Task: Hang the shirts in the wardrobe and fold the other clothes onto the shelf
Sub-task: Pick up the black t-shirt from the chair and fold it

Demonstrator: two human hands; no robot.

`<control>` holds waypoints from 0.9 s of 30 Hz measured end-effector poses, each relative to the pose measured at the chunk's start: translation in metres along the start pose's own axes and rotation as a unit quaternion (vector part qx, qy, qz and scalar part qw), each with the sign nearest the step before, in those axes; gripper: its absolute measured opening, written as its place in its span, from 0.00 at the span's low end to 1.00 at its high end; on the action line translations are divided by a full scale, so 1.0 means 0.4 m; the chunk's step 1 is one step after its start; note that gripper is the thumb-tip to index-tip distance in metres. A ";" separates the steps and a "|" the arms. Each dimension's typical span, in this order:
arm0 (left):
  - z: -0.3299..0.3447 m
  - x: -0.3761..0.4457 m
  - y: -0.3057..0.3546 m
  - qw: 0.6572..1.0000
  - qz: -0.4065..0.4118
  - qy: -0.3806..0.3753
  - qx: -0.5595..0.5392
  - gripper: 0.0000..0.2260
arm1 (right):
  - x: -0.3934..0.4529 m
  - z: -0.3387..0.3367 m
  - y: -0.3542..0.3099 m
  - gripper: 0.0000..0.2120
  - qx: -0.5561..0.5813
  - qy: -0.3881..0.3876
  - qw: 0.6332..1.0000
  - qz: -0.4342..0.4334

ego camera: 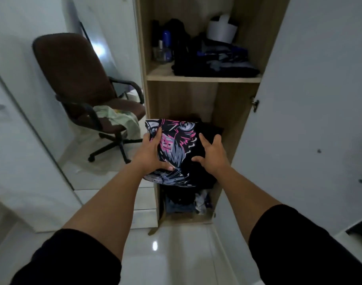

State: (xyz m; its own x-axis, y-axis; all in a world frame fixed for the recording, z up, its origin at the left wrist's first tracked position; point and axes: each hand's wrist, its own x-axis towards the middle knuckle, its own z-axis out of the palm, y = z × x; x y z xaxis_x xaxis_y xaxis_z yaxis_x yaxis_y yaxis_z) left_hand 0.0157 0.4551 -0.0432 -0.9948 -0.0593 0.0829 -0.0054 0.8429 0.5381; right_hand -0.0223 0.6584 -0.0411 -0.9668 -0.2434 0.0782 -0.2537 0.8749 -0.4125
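The shelf under the one folded printed garment [177, 149] is hidden. Left hand [153, 150] grips its edge, thumb on top; right hand [212, 152] rests with fingers spread.

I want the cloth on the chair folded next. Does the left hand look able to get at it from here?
Probably yes. The cloth lies uncovered on the chair seat, left of the wardrobe, nothing between. But the left hand holds the folded shirt and must let go first.

Matt cloth printed garment [176, 149], matt wood-grain wardrobe [227, 103], glossy tiled floor [176, 254], fabric-covered chair [73, 75].
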 end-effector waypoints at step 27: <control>0.724 0.726 -0.377 0.965 -0.164 -0.204 -0.009 0.62 | 0.736 0.625 0.525 0.42 -0.056 -0.209 0.974 0.067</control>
State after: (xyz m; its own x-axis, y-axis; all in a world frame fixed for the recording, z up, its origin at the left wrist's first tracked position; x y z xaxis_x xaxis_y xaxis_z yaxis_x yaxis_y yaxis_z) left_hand -0.3020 0.4658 -0.3432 -0.8968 -0.1033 -0.4303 -0.3297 0.8046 0.4939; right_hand -0.3522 0.6658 -0.3315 -0.8999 -0.2530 -0.3551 -0.1510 0.9449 -0.2906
